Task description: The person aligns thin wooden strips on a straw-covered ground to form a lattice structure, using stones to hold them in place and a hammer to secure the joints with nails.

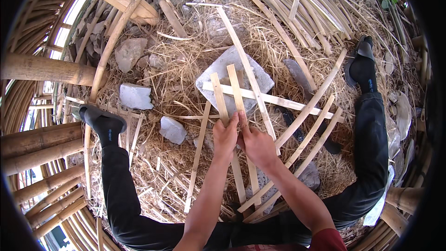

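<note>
My left hand (226,138) is closed around a pale bamboo strip (218,94). Right beside it, my right hand (258,145) grips a second bamboo strip (235,83), and the two thumbs meet between them. Both strips point away from me and cross a crosswise bamboo strip (274,98) over a grey stone block (258,67). Their near ends run back under my hands toward my lap. A longer bamboo strip (246,62) slants over the block just right of the held ones. My palms and some fingers are hidden.
Several loose strips (317,130) lie right of my hands, near a black-handled tool (291,123). Stones (173,130) sit at the left, and a pile of bamboo strips (297,7) lies far right. Bamboo poles (46,70) line the left side; shavings (186,79) cover the ground between my legs.
</note>
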A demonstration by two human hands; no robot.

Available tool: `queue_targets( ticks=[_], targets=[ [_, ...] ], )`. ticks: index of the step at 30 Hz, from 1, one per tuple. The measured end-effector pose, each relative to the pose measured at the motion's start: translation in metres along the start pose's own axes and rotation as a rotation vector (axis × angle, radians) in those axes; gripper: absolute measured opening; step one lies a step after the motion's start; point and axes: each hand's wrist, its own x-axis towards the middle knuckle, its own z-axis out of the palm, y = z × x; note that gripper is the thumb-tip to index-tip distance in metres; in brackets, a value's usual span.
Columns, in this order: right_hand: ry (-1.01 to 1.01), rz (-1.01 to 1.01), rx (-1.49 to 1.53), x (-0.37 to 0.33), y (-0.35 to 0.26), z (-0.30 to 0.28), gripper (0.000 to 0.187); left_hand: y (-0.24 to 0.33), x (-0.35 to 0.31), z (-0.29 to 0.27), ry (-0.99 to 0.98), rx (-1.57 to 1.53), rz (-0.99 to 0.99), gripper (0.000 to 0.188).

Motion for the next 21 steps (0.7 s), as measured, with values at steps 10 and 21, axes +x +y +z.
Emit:
queue_targets(
  ticks=[10,21],
  targets=[
    [-0.006,-0.013,-0.02,0.0,0.0,-0.004,0.076,0.005,-0.005,0.004,0.024,0.018,0.009,0.03],
    [0.04,-0.033,-0.062,0.002,-0.004,0.002,0.075,-0.001,0.004,-0.006,0.037,0.132,-0.041,0.028]
  ],
)
